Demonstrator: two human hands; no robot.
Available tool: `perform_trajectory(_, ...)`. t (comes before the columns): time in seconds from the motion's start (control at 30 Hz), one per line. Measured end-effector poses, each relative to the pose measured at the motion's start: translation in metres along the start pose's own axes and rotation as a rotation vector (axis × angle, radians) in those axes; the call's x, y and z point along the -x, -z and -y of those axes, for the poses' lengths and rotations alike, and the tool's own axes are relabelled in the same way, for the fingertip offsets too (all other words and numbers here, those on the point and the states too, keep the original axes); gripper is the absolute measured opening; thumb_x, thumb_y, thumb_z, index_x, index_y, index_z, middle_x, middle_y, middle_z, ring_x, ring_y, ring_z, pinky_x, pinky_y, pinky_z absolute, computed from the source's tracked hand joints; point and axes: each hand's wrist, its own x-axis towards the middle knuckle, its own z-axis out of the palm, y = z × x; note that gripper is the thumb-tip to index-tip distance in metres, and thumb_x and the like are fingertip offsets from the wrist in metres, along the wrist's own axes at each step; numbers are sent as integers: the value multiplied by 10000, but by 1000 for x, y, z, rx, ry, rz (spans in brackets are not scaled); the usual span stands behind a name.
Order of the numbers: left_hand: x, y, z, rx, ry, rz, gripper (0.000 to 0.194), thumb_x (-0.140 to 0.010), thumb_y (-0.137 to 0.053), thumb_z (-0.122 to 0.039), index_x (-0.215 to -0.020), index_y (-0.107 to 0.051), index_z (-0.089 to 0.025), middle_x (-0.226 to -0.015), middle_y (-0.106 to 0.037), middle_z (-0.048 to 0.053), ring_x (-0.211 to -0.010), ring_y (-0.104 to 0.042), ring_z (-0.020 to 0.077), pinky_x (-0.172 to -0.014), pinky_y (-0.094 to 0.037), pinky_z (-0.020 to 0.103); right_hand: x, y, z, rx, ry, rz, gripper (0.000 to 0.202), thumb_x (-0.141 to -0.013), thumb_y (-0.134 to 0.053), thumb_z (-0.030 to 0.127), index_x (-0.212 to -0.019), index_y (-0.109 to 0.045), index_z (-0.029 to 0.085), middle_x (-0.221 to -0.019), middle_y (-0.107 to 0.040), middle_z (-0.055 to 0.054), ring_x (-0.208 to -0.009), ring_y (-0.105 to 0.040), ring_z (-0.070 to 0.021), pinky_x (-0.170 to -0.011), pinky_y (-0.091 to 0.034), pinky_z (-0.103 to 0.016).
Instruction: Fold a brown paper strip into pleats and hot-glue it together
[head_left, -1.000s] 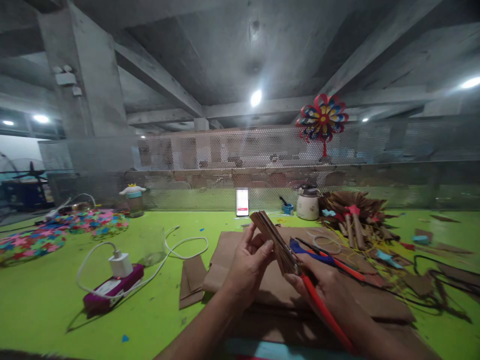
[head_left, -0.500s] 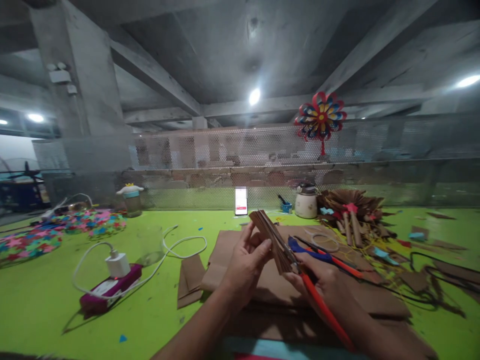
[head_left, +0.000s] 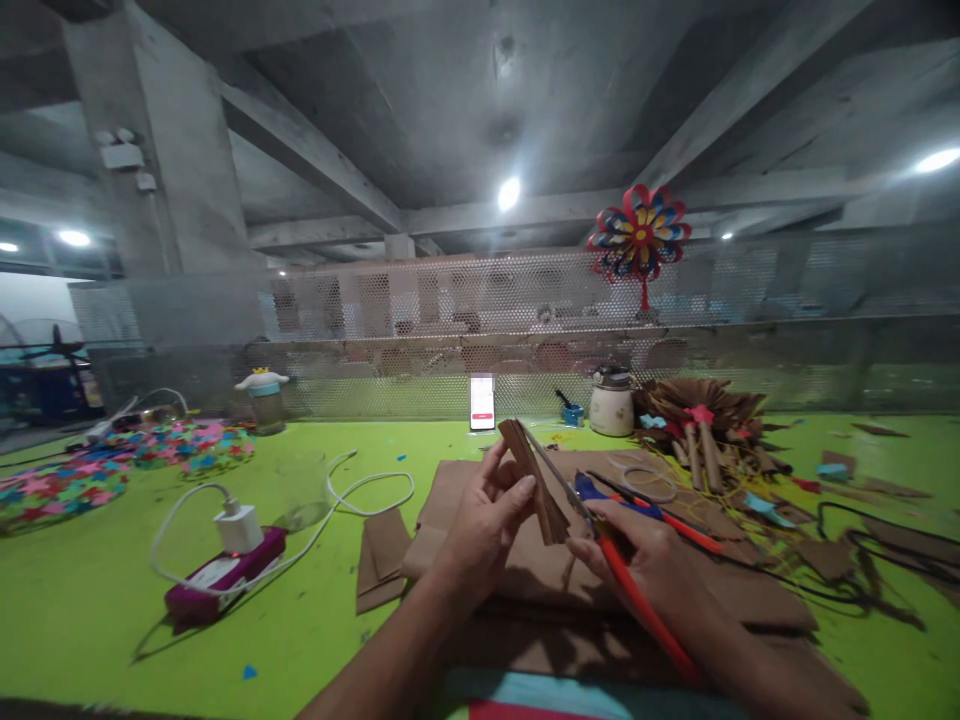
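Note:
My left hand [head_left: 491, 515] is closed around a folded stack of brown kraft paper [head_left: 534, 480], pinching it between thumb and fingers. The stack tilts, its upper end leaning left. My right hand [head_left: 637, 555] grips scissors [head_left: 622, 580] with red-orange handles. Their blades point up and left along the stack's right edge; whether they touch it I cannot tell. Below the stack, a thin brown paper sliver [head_left: 570, 572] shows, blurred. Under both hands lie large brown paper sheets [head_left: 457, 500]. A blue-handled tool [head_left: 600, 497] rests just beyond my right hand.
Left on the green table [head_left: 322, 620] are a purple power strip [head_left: 225, 580] with a white cable and folded brown paper pieces [head_left: 386, 555]. A phone [head_left: 482, 402] and a cream jar [head_left: 612, 402] stand behind. Pleated brown paper pieces [head_left: 701, 400] and scraps lie right.
The scissor blades have shifted off the face of the paper stack to its right edge. A thin brown sliver now shows beneath the stack. My left hand keeps its hold.

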Motion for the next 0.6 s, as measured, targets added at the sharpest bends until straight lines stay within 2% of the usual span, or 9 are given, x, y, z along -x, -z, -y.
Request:
perform_trajectory(0.1,-5,8,-2,19,0,71,527,-731,-601,-119,-1220,-438,-231,-971,-589,54,-848,-571,149,-765,-446,279,-2,6,4,-11,-63,57,342,-756,-516,411,-967,-615,161,-795,-668,-54,-668,-609,-181,-566,-480,-254)
perform_trajectory(0.17,-9,14,-4,51,-8,78,496,-733,-591,-106,-1197,-458,-223,-955,-590,50,-803,-576,132,-734,-454,264,-4,8,3,-21,-120,96,337,-772,-484,415,-956,-621,167,-728,-660,-36,-619,-596,-171,-538,-465,-248)
perform_trajectory(0.3,-14,23,-10,60,41,70,387,-736,-585,-143,-1117,-521,-159,-764,-596,41,-648,-570,113,-633,-461,240,-3,2,-9,-12,-189,144,328,-760,-491,421,-898,-622,154,-589,-608,-16,-530,-552,-162,-500,-427,-252)
perform_trajectory(0.4,-13,28,-17,41,115,74,284,-739,-581,-171,-1016,-567,-109,-730,-589,63,-648,-569,131,-608,-455,242,1,-2,-16,61,-199,213,331,-717,-542,416,-916,-611,160,-688,-619,-38,-624,-571,-180,-559,-428,-262)
perform_trajectory(0.5,-10,30,-21,35,166,128,233,-731,-589,-184,-949,-581,-102,-743,-578,71,-647,-560,132,-605,-446,241,7,-3,-16,164,-180,256,260,-726,-535,347,-916,-612,186,-829,-614,-64,-772,-575,-197,-649,-422,-271)
perform_trajectory(0.6,-8,30,-22,46,187,198,204,-728,-586,-190,-912,-579,-103,-764,-552,73,-655,-540,125,-614,-431,238,13,-4,-15,201,-150,277,211,-728,-528,287,-899,-615,198,-837,-605,-63,-776,-571,-184,-663,-412,-258)
